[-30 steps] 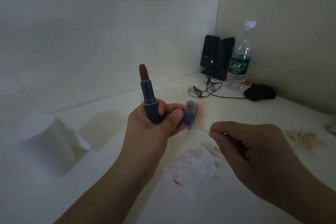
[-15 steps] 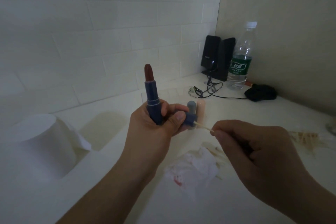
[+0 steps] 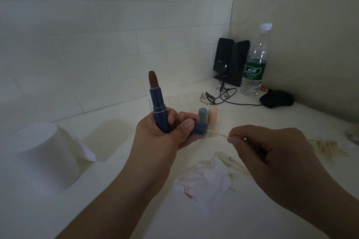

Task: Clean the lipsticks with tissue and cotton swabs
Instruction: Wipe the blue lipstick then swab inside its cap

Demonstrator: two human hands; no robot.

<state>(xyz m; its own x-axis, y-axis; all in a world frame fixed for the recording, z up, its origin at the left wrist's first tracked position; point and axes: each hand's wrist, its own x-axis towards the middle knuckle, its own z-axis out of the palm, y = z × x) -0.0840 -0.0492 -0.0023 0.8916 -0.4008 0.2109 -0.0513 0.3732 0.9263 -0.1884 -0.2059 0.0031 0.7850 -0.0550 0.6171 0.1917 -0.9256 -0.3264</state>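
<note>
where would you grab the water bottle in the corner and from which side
Grip the water bottle round its body at the green label, coming from the front left. It stands upright near the tan wall, with the black speakers close on its left and a black mouse in front to the right, so that side looks least crowded.

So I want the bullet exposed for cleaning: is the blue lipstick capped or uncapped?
Uncapped: the left hand holds the lipstick upright, red bullet bare, cap alongside.
</note>
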